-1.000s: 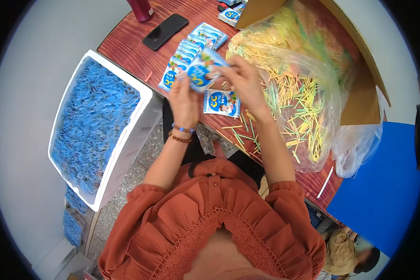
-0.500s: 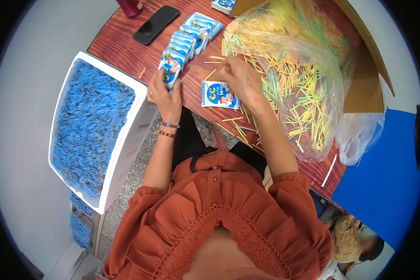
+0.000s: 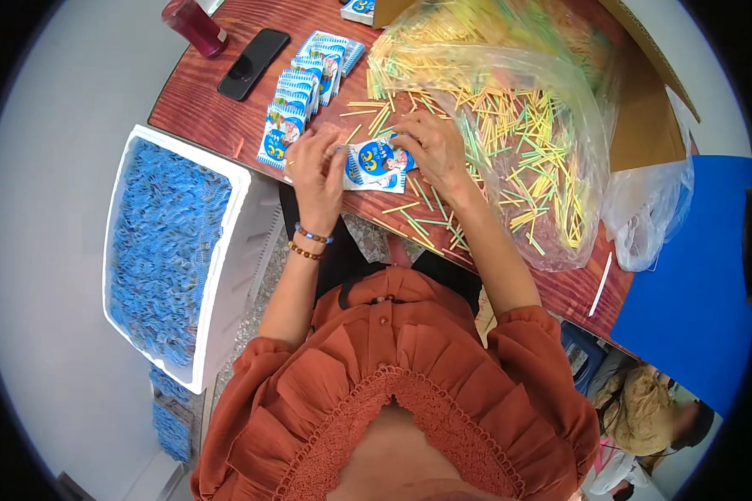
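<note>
Small blue-and-white packets (image 3: 286, 117) lie overlapped in a slanting row on the red wood-grain table. In front of me, near the table's edge, another such packet (image 3: 371, 164) lies crosswise between my hands, with a second edge showing under it. My left hand (image 3: 316, 173) pinches its left end, thumb and fingers closed on it. At its right end, the bent fingers of my right hand (image 3: 436, 155) grip the upper corner. Thin yellow, green and orange sticks (image 3: 415, 219) are scattered beside and below my right hand.
A clear plastic bag (image 3: 589, 125) of sticks spills across the table's right, by a cardboard box (image 3: 647, 129). A white foam box (image 3: 241, 196) full of blue packets stands left. A phone (image 3: 253, 64) and red bottle (image 3: 194, 29) sit far left. Another person (image 3: 639, 413) is at lower right.
My left hand has left the packet row and come right, onto the left end of the packet in front of me. My right hand now grips its right end. The view has shifted slightly.
</note>
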Demonstrator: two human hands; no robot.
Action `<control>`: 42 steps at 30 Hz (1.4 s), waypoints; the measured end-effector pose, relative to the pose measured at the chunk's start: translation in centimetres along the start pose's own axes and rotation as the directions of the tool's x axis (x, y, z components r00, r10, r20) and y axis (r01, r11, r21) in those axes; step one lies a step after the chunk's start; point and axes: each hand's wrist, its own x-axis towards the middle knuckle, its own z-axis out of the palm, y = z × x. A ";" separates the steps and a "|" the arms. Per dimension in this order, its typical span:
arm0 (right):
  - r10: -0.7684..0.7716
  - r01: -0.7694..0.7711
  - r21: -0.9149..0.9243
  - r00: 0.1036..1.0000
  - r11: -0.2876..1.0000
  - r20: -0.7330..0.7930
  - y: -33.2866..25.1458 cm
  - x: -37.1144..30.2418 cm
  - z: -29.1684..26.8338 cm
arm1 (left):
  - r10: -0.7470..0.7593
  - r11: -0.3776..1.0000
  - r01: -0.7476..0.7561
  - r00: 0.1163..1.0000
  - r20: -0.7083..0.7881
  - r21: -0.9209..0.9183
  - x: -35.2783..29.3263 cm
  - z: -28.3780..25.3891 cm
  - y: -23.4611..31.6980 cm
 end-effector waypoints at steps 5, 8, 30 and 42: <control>0.025 -0.025 -0.066 1.000 0.997 -0.004 1.1 -0.6 0.4 | 0.055 0.989 -0.068 0.993 0.100 0.131 1.0 2.1 0.9; 0.042 -0.041 -0.036 0.999 0.998 0.015 0.5 -0.3 -0.5 | -0.029 0.987 -0.009 0.972 0.232 0.160 0.5 2.6 -0.3; 0.339 -0.348 0.861 0.914 0.371 0.223 0.9 -0.7 -2.7 | -0.317 0.587 0.451 0.892 0.321 -0.672 2.6 4.0 2.7; 0.525 -0.408 0.773 0.843 0.486 0.115 -1.0 -3.5 -4.7 | -0.534 0.193 0.618 0.718 0.447 -0.762 1.2 5.8 6.0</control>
